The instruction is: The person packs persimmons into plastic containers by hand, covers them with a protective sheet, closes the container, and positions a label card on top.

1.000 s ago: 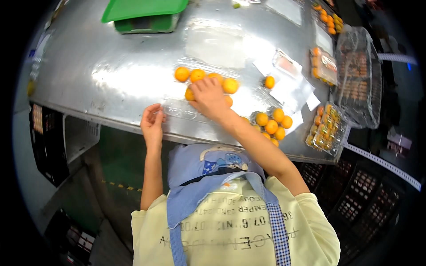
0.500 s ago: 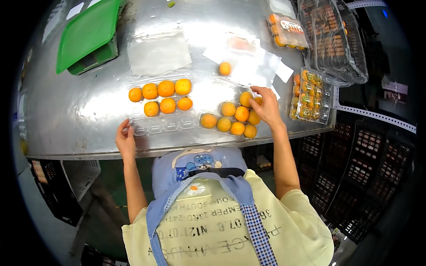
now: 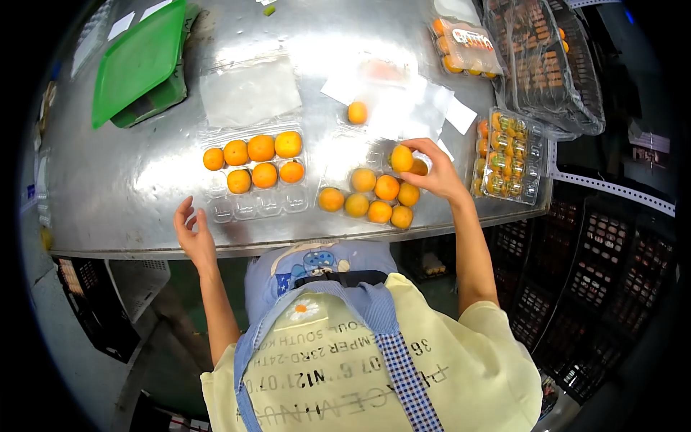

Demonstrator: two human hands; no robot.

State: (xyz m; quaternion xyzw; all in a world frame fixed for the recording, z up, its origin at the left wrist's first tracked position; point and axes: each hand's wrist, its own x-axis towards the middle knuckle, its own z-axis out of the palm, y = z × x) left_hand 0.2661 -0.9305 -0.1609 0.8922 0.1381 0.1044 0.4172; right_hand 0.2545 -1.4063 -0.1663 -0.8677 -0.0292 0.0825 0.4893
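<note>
My right hand (image 3: 432, 169) grips an orange (image 3: 402, 158) between thumb and fingers, above a clear plastic tray (image 3: 332, 176) holding several oranges (image 3: 386, 188). Another orange sits just under that hand, partly hidden. My left hand (image 3: 194, 232) has its fingers apart and holds nothing, beside the near left corner of a second clear clamshell tray (image 3: 270, 205). Two rows of oranges (image 3: 260, 148) rest in that tray, while the row of cups closest to me has none. A single orange (image 3: 358, 112) lies behind the right tray.
A green lid or tray (image 3: 137, 65) covers a bin at the far left. White paper sheets (image 3: 461, 117) lie behind the right tray. Filled fruit packs (image 3: 507, 155) and a plastic-lined crate (image 3: 543, 65) stand at the right. The metal table's edge (image 3: 302, 245) runs near my waist.
My right hand has taken hold of an orange and lifted it slightly from the right tray. My left hand has moved away from the left tray's corner, its fingers opening.
</note>
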